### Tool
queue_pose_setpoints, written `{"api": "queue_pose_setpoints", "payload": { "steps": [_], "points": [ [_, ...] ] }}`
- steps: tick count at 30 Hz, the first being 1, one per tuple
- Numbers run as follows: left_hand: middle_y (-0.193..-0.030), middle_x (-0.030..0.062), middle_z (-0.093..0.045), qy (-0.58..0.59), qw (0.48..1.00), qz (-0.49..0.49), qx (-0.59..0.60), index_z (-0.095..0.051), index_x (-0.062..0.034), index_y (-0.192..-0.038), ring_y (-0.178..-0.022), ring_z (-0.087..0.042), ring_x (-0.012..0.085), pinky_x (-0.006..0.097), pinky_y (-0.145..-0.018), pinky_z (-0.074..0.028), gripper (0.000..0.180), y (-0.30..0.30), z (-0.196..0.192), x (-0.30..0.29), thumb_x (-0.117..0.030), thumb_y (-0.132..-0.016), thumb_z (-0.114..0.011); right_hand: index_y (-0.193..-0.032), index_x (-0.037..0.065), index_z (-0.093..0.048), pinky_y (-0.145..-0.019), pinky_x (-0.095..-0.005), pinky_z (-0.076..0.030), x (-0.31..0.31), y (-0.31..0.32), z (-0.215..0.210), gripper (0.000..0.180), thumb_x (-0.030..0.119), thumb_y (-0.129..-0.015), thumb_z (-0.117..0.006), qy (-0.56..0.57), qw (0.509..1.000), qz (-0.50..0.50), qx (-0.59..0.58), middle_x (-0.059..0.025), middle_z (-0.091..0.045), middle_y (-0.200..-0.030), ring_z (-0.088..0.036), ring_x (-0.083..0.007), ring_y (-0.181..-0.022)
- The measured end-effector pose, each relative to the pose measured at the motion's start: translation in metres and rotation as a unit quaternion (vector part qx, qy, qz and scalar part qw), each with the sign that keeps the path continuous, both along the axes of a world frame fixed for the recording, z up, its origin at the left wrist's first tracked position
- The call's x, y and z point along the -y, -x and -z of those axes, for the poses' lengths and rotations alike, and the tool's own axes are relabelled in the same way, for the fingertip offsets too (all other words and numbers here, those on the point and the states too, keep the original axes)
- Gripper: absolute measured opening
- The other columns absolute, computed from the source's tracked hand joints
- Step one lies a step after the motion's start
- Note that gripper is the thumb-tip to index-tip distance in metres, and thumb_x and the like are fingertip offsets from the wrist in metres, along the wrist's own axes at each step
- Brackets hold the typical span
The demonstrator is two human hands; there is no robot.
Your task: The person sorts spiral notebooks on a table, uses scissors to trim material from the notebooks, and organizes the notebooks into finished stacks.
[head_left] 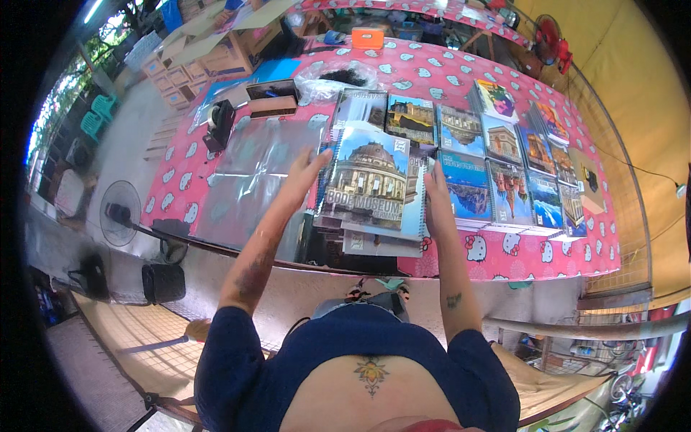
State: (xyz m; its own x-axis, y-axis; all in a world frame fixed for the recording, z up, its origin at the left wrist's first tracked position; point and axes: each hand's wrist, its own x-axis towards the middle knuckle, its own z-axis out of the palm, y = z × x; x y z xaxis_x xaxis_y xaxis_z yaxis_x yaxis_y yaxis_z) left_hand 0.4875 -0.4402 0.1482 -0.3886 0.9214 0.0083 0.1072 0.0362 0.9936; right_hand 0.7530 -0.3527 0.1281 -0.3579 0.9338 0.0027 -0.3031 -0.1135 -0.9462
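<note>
A stack of spiral notebooks (371,180) with building photos on their covers lies at the near edge of a pink patterned table (497,252). My left hand (308,169) presses against the stack's left side, fingers stretched out. My right hand (435,189) holds the stack's right edge. The top cover shows a domed building. Clear plastic sleeves (252,173) lie spread flat just left of the stack.
More notebooks (504,165) lie in rows across the table to the right. A tape dispenser (219,124), a small box (272,97) and a plastic bag (338,75) sit at the back left. Cardboard boxes (209,43) stand beyond. A fan (119,212) and a black bin (164,282) stand on the floor left.
</note>
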Motion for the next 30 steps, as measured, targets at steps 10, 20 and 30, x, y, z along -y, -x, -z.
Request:
{"api": "queue_pose_setpoints", "payload": {
  "steps": [10, 20, 30],
  "points": [
    [-0.112, 0.0143, -0.058, 0.031, 0.997, -0.003, 0.077, -0.051, 0.0025, -0.121, -0.097, -0.059, 0.0193, 0.032, -0.082, -0.050, 0.049, -0.007, 0.004, -0.036, -0.030, -0.086, -0.062, -0.149, 0.000, -0.018, -0.116, -0.0342, -0.009, -0.045, 0.049, 0.005, 0.082, 0.046, -0.092, -0.054, -0.091, 0.981, -0.108, 0.132, -0.0201, -0.010, -0.157, -0.008, -0.0273, -0.146],
    [-0.091, 0.0165, -0.068, 0.020, 0.928, 0.270, -0.255, -0.068, -0.0005, -0.098, -0.083, -0.067, 0.0269, 0.036, -0.074, -0.050, 0.028, -0.126, 0.000, 0.098, -0.026, -0.088, -0.065, -0.134, -0.001, -0.049, -0.101, -0.0415, -0.039, -0.126, 0.137, -0.063, 0.091, 0.070, -0.078, -0.058, -0.337, 0.712, -0.369, 0.494, -0.0233, -0.051, -0.134, -0.051, -0.0334, -0.122],
    [-0.070, 0.0169, -0.067, 0.151, 0.951, 0.123, -0.240, -0.072, -0.0001, -0.092, -0.063, -0.066, 0.0197, 0.035, -0.062, -0.050, 0.041, -0.121, 0.007, 0.071, -0.040, -0.089, -0.063, -0.130, 0.000, -0.054, -0.097, -0.0415, -0.044, -0.126, 0.143, -0.058, 0.084, 0.067, -0.078, -0.058, -0.258, 0.656, -0.459, 0.541, -0.0172, -0.055, -0.133, -0.056, -0.0300, -0.117]
  ]
}}
